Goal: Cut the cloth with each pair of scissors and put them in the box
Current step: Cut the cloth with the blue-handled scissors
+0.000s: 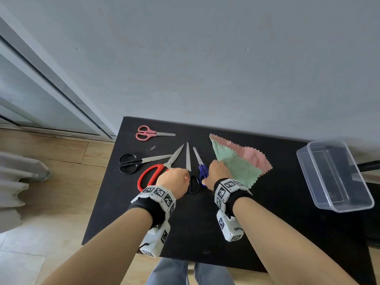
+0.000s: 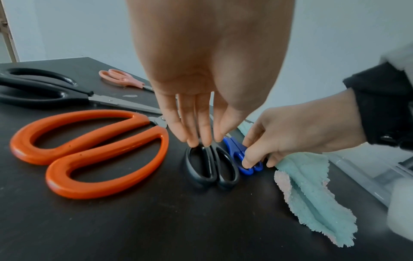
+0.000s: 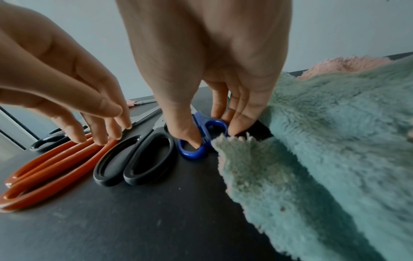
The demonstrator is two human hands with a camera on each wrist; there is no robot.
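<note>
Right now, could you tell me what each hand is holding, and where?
The right hand pinches the small blue-handled scissors by their finger loops. The left hand holds nothing; its straight fingertips touch the black-handled scissors.

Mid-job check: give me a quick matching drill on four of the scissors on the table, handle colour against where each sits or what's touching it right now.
Things:
1. blue scissors
2. pink scissors
3. red scissors
4. small black scissors

States:
A. far left corner of the table, untouched
B. right hand pinches the handles
C. left hand fingertips rest on the handles
D. largest handles, beside the left hand

Pairs: 1-B, 2-A, 3-D, 4-C
</note>
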